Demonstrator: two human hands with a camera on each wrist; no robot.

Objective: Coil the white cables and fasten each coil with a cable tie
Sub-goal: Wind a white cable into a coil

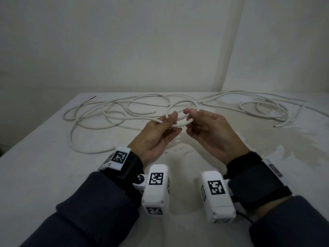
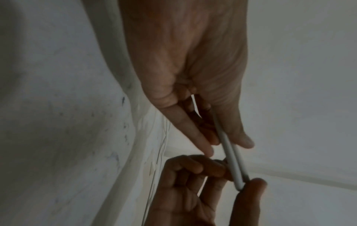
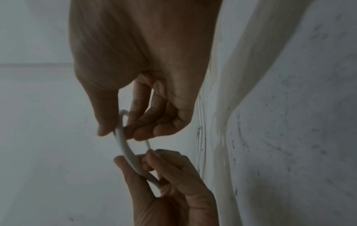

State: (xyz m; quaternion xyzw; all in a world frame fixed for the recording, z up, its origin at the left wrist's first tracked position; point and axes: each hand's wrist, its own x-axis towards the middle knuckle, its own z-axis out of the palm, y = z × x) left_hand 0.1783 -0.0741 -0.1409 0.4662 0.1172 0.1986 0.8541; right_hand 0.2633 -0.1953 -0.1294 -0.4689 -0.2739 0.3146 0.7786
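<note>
A small coil of white cable (image 1: 179, 120) is held up over the middle of the table between both hands. My left hand (image 1: 167, 122) pinches its left side between thumb and fingers. My right hand (image 1: 191, 114) pinches its right side. In the left wrist view two cable strands (image 2: 232, 157) run side by side from my left hand (image 2: 222, 137) to the right hand (image 2: 237, 180). The right wrist view shows the curved coil (image 3: 127, 151) between my right hand (image 3: 119, 131) and the left hand (image 3: 135, 162). The cable trails back to the loose cable (image 1: 110, 114). No cable tie is visible.
Loose white cable lies in wide loops across the far half of the white table (image 1: 53, 175), with more loops (image 1: 263, 109) at the far right. A small dark piece (image 1: 93, 97) lies near the far left corner. Walls close the table at the back and right.
</note>
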